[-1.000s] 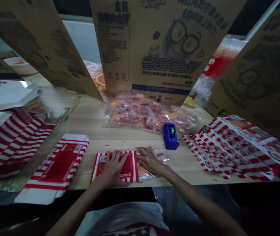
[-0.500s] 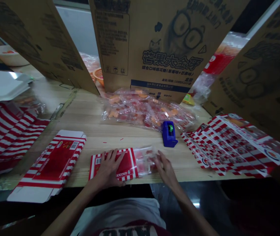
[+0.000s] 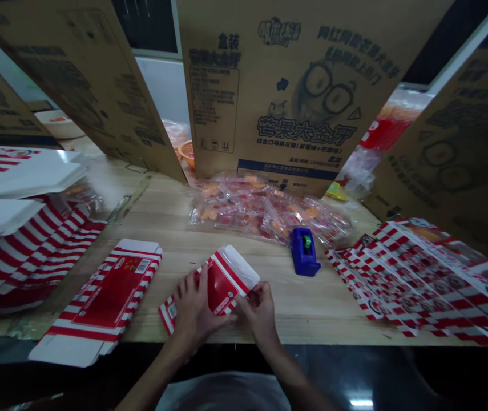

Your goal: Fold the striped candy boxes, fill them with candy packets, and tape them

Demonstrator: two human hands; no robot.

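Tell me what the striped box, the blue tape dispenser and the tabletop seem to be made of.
The striped box looks like printed paperboard with some gloss: thin folded flaps, white on the unprinted side. The blue tape dispenser looks like smooth moulded plastic. The tabletop looks like pale wood, with visible grain; any sealing is hard to tell.

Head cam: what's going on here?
A person at a wooden table is handling a red-and-white striped carton, tilted on the table. The left hand lies spread on it, the right hand at its white end flap. A flat carton lies left; a blue tape dispenser and clear plastic packets sit beyond.
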